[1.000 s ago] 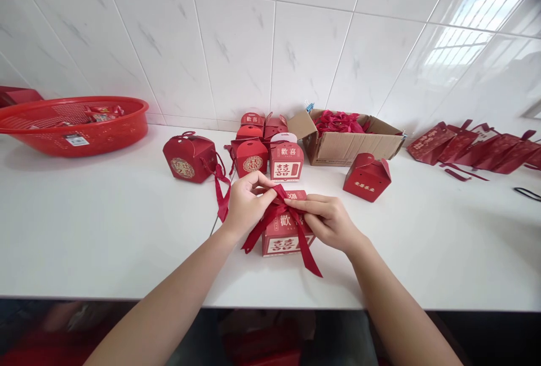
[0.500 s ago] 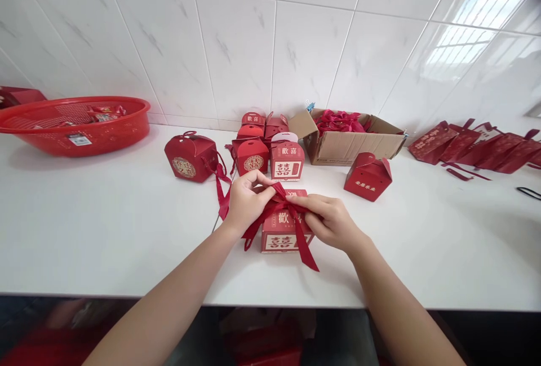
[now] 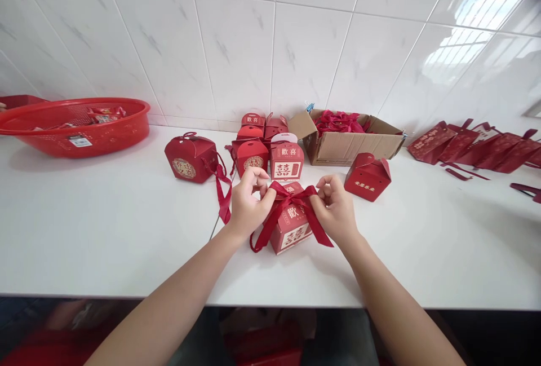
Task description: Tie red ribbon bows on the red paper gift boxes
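A red gift box [image 3: 295, 235] with cream panels and Chinese characters stands turned slightly on the table in front of me. Across its top is a dark red ribbon [image 3: 292, 200], tied in a bow with two tails hanging down the front. My left hand [image 3: 249, 203] pinches the bow's left loop between thumb and finger. On the other side, the right loop is held in the pinched fingers of my right hand [image 3: 337, 208]. A twisted red cord [image 3: 254, 245] shows at the box's lower left.
Behind stand several small red boxes [image 3: 252, 154] and a cardboard carton [image 3: 355, 146] of red ribbons. A larger red box [image 3: 192, 157] is left, a smaller one [image 3: 367, 179] right. A red plastic basket [image 3: 114, 139] holds packets; red bags [image 3: 473, 149] lie far right.
The bow's loops have been drawn apart and now spread evenly to both sides. My right hand has moved slightly right and up. The box has turned a little.
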`<state>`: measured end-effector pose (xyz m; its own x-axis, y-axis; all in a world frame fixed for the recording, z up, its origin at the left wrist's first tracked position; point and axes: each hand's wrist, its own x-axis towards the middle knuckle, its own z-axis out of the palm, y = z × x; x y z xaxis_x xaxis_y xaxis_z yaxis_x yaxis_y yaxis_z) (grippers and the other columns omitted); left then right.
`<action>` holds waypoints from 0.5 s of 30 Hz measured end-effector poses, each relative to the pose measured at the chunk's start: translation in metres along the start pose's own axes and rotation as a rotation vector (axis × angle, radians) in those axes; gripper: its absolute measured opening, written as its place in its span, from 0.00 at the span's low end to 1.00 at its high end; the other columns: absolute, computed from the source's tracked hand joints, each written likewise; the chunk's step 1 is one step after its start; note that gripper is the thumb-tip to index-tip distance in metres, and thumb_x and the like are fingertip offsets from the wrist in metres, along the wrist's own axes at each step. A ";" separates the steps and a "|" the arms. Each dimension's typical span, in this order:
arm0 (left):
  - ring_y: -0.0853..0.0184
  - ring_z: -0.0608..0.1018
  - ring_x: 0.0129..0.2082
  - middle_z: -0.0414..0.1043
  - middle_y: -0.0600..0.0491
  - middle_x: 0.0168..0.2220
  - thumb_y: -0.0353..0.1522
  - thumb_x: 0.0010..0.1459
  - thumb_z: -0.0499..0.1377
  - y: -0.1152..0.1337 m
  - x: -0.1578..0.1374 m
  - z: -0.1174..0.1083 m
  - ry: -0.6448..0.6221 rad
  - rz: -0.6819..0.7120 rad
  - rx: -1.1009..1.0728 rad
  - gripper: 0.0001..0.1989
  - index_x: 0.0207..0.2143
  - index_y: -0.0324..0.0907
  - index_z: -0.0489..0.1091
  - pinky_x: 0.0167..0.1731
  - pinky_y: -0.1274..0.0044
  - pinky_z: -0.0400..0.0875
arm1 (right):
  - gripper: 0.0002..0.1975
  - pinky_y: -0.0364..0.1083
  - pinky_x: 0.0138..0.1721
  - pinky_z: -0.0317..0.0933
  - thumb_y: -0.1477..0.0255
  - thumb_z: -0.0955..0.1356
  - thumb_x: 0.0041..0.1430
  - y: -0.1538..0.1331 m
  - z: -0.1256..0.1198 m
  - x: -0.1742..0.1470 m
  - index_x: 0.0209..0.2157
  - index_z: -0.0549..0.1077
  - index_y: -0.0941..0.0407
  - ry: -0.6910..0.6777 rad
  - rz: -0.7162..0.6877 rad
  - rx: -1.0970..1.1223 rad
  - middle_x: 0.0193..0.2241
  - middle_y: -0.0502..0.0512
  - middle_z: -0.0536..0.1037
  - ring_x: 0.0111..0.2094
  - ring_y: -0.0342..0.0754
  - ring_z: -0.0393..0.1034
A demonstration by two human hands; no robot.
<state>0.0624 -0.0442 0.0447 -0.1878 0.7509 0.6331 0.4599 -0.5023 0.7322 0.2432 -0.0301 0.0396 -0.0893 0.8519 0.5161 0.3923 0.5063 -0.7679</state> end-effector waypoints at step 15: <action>0.73 0.63 0.19 0.59 0.60 0.18 0.24 0.46 0.55 -0.002 0.000 0.001 0.043 0.101 0.213 0.09 0.19 0.42 0.58 0.21 0.80 0.58 | 0.08 0.39 0.21 0.46 0.79 0.60 0.51 0.000 0.002 -0.001 0.31 0.56 0.52 0.036 -0.104 -0.042 0.17 0.41 0.55 0.18 0.40 0.48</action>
<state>0.0619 -0.0430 0.0430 -0.1664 0.6802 0.7138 0.6499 -0.4688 0.5983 0.2413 -0.0307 0.0378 -0.0986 0.7895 0.6058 0.4209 0.5847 -0.6935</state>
